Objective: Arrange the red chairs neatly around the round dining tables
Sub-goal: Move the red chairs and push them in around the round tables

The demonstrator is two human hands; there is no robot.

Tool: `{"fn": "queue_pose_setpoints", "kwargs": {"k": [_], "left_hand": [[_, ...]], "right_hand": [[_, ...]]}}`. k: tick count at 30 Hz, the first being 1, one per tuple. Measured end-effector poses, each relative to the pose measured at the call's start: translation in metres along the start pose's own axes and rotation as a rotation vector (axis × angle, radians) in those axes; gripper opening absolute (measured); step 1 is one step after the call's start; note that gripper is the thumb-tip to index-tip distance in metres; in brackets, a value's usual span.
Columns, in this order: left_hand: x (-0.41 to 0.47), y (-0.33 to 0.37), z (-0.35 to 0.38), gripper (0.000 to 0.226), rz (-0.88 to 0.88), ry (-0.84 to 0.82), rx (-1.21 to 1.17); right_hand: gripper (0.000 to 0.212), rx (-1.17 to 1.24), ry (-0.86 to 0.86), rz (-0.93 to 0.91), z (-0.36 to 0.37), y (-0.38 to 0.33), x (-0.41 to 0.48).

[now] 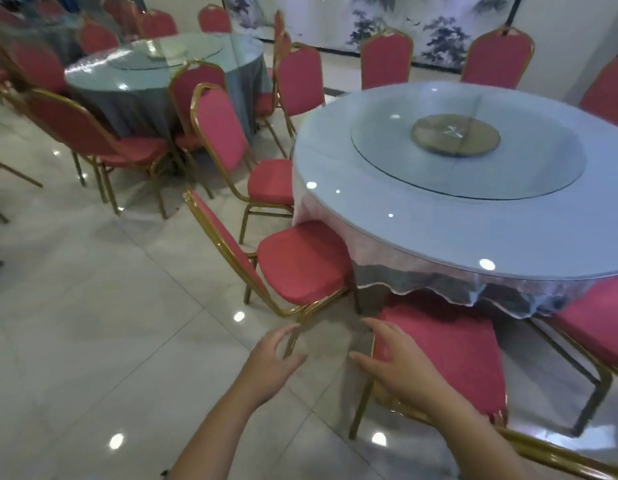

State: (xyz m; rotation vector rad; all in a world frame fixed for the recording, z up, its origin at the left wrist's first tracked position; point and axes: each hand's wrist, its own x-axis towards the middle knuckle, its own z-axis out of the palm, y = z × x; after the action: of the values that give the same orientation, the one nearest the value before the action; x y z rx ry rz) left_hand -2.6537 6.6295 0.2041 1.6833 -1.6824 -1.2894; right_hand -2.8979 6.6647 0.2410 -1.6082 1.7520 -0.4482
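Our left grip [276,355] hangs open above the floor [93,306], fingers spread and loosely bent, holding nothing. Our right grip [401,368] is open too, fingers splayed over the left edge of the near chair [453,348], at its seat; we cannot tell whether it touches the cushion. That chair faces the near counter [335,161], with its seat front just under the hanging cloth [422,271] and its gold back frame closest to us. To its left the second chair [300,261] stands at an angle (back leaning away from the counter), its seat corner touching the cloth. Beyond it the third chair [269,181] is pushed against the counter's edge. A right chair [595,323] sits at the counter's other side, partly under the cloth. A glass turntable [387,150] lies on the counter top. More red chairs ring the far counter [93,77] at uneven angles, well apart from our grips.
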Motion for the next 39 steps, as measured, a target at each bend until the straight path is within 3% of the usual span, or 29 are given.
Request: {"fn": "queue_pose_setpoints", "kwargs": {"k": [4, 10, 18, 25, 30, 36, 39], "left_hand": [[0.019, -0.025, -0.06, 0.053, -0.081, 0.089, -0.085], [0.047, -0.063, -0.122, 0.057, -0.169, 0.167, -0.196], [0.108, -0.105, -0.268, 0.058, -0.331, 0.354, -0.127], [0.165, -0.139, -0.378, 0.06, -0.379, 0.529, -0.187], [0.184, -0.2, -0.448, 0.059, -0.418, 0.552, -0.216], [0.235, -0.281, -0.583, 0.066, -0.443, 0.562, -0.203], [0.256, -0.305, -0.649, 0.068, -0.437, 0.49, -0.188]], "right_hand": [[0.066, 0.104, 0.042, -0.002, 0.035, -0.036, 0.031], [0.07, 0.078, 0.006, -0.072, 0.074, -0.095, 0.123], [0.065, 0.188, -0.061, -0.22, 0.114, -0.224, 0.279], [0.06, 0.084, -0.131, -0.395, 0.154, -0.341, 0.399], [0.058, -0.01, -0.162, -0.472, 0.213, -0.42, 0.463], [0.058, -0.182, -0.267, -0.433, 0.3, -0.519, 0.536], [0.057, -0.199, -0.306, -0.375, 0.328, -0.572, 0.559]]}}
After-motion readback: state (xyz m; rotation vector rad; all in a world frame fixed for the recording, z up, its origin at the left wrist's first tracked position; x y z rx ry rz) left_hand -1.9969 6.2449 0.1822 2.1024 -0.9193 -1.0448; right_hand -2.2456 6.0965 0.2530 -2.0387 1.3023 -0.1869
